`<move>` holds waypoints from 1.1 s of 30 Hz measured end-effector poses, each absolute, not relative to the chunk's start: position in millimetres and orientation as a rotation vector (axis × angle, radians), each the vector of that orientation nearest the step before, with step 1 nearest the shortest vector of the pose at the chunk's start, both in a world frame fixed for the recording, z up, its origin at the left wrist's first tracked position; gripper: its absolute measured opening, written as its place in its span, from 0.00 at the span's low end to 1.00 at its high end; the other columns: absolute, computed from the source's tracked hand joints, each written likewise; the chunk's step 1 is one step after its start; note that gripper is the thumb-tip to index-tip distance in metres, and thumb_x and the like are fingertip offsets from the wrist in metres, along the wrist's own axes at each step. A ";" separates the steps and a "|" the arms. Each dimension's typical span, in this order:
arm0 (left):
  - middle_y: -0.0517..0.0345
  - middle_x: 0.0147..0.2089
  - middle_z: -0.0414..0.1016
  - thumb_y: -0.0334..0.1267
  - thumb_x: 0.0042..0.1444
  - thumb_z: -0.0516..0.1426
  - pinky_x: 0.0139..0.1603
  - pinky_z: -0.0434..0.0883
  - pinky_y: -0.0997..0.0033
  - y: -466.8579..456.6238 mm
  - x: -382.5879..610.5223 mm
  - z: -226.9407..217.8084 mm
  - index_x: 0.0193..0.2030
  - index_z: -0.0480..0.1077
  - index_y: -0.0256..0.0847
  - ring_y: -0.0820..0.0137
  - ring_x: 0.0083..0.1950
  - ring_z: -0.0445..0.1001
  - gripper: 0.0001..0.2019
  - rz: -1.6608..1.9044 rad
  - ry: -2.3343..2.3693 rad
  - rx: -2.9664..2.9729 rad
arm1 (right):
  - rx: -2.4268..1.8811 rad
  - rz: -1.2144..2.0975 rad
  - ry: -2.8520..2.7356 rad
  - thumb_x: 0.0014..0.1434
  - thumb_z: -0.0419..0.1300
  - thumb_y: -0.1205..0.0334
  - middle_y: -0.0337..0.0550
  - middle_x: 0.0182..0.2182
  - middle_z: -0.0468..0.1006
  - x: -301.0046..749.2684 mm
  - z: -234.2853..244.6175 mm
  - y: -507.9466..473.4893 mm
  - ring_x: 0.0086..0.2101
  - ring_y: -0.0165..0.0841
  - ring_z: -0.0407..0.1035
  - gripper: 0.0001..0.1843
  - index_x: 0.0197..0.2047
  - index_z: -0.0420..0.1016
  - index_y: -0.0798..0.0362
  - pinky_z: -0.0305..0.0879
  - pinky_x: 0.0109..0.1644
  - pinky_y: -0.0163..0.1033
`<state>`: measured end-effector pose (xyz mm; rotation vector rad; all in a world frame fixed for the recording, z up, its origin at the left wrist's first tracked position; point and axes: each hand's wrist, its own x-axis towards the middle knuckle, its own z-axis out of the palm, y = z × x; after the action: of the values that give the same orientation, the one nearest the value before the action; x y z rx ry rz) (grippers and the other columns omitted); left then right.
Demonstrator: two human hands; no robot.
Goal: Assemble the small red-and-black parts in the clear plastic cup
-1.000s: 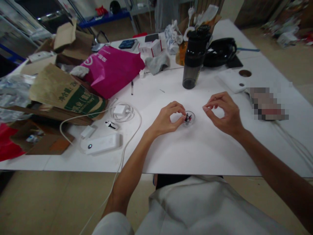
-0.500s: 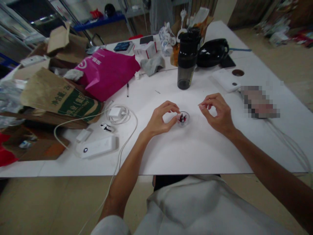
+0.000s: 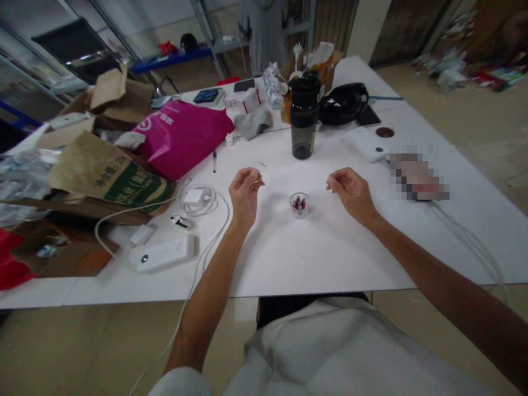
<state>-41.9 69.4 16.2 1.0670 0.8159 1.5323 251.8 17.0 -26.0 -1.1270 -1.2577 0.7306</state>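
A small clear cup [image 3: 293,212] stands upright on the white table, between my two hands and touching neither. Several small dark red, black and whitish pieces [image 3: 300,203] lie inside it, too small to name. To the cup's left, my left hand [image 3: 244,193] is raised with its fingers curled in toward the thumb. On the other side, my right hand [image 3: 350,192] hovers with thumb and fingertips pinched together. Whether either hand holds something tiny between the fingertips cannot be made out.
Beyond the cup stands a dark drinking bottle [image 3: 304,124]. At left are a white power bank [image 3: 167,253], a coiled cable [image 3: 202,203], a magenta bag [image 3: 185,132] and cardboard boxes [image 3: 66,258]. A blurred-out phone-like object [image 3: 418,176] lies at right with a cable.
My left hand has moved left, away from the cup, and its fingers have curled in. My right hand stays pinched to the cup's right. The view has tilted up slightly.
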 end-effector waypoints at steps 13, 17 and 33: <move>0.62 0.39 0.82 0.29 0.50 0.73 0.52 0.77 0.72 81.0 -49.8 3.7 0.41 0.79 0.43 0.73 0.42 0.82 0.14 1.432 0.814 0.616 | -1.157 0.799 -1.156 0.56 0.78 0.53 0.38 0.34 0.82 271.4 -37.6 31.1 0.33 0.32 0.76 0.16 0.41 0.80 0.48 0.78 0.38 0.41; 0.63 0.40 0.82 0.28 0.49 0.75 0.57 0.77 0.71 85.2 -51.5 -3.1 0.42 0.79 0.43 0.75 0.43 0.83 0.15 1.429 0.803 0.632 | -1.166 0.803 -1.121 0.52 0.78 0.55 0.38 0.36 0.83 275.1 -39.7 33.7 0.34 0.33 0.76 0.16 0.40 0.80 0.48 0.79 0.40 0.42; 0.60 0.44 0.82 0.17 0.41 0.70 0.60 0.76 0.73 91.2 -51.7 -11.9 0.39 0.79 0.41 0.76 0.46 0.81 0.19 1.456 0.817 0.627 | -1.175 0.755 -1.115 0.48 0.78 0.60 0.41 0.36 0.86 280.4 -41.8 36.1 0.38 0.38 0.80 0.14 0.38 0.81 0.48 0.81 0.48 0.48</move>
<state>-51.7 91.2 -11.9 0.6269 0.8171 1.4565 280.4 36.1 -41.8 -1.1752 -1.1151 0.7550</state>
